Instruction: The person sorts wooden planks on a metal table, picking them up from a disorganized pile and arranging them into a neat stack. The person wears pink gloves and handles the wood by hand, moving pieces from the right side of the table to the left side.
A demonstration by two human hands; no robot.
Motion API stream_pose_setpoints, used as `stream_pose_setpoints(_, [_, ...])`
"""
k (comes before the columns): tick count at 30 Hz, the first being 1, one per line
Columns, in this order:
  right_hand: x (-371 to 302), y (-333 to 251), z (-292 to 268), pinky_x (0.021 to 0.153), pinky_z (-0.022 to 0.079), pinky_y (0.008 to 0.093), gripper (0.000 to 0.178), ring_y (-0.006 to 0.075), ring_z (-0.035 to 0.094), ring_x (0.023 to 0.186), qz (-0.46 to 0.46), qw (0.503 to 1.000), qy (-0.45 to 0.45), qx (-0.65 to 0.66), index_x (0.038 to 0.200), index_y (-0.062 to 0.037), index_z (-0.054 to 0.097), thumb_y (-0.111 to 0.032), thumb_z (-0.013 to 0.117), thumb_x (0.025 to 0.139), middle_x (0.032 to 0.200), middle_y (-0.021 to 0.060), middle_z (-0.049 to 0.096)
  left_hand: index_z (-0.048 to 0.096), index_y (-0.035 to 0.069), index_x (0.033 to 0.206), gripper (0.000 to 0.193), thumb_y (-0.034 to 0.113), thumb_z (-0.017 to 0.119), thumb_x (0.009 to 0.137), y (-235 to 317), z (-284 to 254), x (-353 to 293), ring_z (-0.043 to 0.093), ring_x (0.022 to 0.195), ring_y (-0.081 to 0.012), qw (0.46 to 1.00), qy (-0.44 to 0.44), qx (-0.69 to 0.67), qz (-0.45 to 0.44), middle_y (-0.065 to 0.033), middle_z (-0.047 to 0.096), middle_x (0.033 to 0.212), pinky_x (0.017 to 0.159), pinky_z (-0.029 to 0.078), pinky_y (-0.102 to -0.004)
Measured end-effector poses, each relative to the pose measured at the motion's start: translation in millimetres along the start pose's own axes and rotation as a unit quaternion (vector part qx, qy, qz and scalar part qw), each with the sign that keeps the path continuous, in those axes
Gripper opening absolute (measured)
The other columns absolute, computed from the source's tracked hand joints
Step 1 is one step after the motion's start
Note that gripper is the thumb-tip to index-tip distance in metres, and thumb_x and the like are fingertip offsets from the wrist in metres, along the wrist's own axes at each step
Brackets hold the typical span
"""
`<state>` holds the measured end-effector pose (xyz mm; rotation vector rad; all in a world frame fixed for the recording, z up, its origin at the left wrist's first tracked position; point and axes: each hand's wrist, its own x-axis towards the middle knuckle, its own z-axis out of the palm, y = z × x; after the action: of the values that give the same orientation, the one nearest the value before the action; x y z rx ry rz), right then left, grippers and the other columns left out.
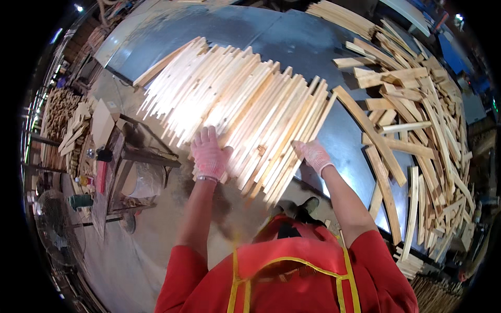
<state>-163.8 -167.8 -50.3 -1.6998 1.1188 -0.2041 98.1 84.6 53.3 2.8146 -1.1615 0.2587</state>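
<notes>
Workshop table with a wide row of wooden strips under two gloved hands

Pale strips lie side by side on the dark, smooth table, their near ends uneven and reaching past its near edge over the floor. That overhang probably leaves the ends easy to reach from the near side. The left hand rests palm down on the near ends, fingers stretched and spread, grasping nothing; its flat placing likely steadies the row. The right hand is at the right border, fingers bent against the outermost strips; whether they clasp one, I cannot tell. It seems placed to keep that side together.

Right of the row, a jumbled pile of boards, some bowed, crowds the table and limits room sideways. Another stack lies far right. Left, a stand and a fan take up floor space.
</notes>
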Motion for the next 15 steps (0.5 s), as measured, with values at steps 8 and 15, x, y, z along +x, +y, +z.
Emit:
stream_pose_setpoints(8, [-38, -19, -36, 0.052, 0.048, 0.0335, 0.065, 0.0169, 0.056, 0.059, 0.112, 0.987, -0.056, 0.098, 0.141, -0.0013, 0.047, -0.040, 0.073, 0.096, 0.084, 0.0101, 0.065, 0.057, 0.007, 0.130, 0.049, 0.031, 0.071, 0.089, 8, 5, -11, 0.074, 0.088, -0.0396, 0.982, -0.142, -0.111, -0.050, -0.0202, 0.074, 0.103, 0.078, 0.060, -0.0510])
stream_pose_setpoints(15, [-34, -35, 6, 0.049, 0.049, 0.0346, 0.084, 0.0178, 0.058, 0.061, 0.063, 0.984, -0.096, 0.133, 0.154, -0.0112, 0.023, -0.029, 0.079, 0.094, 0.091, 0.0092, 0.065, 0.050, 0.013, 0.149, 0.060, 0.026, 0.067, 0.093, 77, -53, -75, 0.073, 0.092, -0.0377, 0.964, -0.177, -0.196, -0.010, -0.0200, 0.072, 0.106, 0.078, 0.059, -0.0516])
